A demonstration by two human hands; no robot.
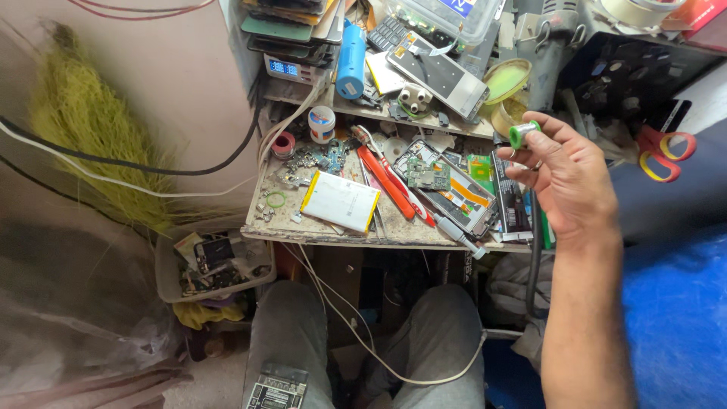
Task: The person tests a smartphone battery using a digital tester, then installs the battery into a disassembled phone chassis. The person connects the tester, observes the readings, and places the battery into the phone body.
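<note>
The right hand (566, 180) is raised above the right edge of the cluttered workbench (303, 227), its fingers curled, pinching a small green spool (523, 134) at the fingertips. The spool sits at the top of the hand, above the open phone (447, 189) lying on the bench. Red scissors (663, 151) lie well to the right. A white battery pack (341, 201) rests near the bench's front edge.

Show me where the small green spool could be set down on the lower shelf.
Right hand holds the green spool. Barest patch on the lower shelf: the front left corner, between the green ring and the white battery pack. The middle and right are crowded with the orange tool and opened phone.
</note>
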